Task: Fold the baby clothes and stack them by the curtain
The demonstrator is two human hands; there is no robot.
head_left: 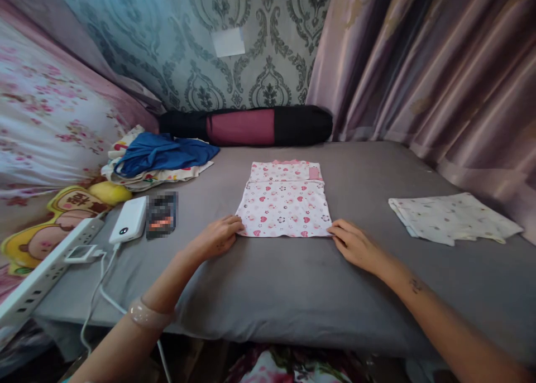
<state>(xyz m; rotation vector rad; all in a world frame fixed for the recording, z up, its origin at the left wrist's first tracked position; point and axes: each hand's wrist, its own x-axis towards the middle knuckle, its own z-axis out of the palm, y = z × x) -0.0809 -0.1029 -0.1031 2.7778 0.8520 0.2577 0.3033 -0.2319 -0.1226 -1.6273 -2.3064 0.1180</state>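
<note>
A white garment (285, 207) printed with pink hearts and small flowers lies folded flat in the middle of the grey-covered surface. A pink trim shows at its far edge, and a pink patch sits near the far right corner. My left hand (221, 235) has its fingers closed on the near left corner. At the near right corner, my right hand (354, 243) pinches the cloth between thumb and fingers. The near edge runs fairly straight between the two hands.
A folded white patterned cloth (452, 218) lies right. Blue clothing (167, 153) is piled back left, beside a long black-and-maroon bag (240, 127). A white power bank (129, 220), a blurred dark item (161, 215) and a power strip (54, 268) with cables stand left.
</note>
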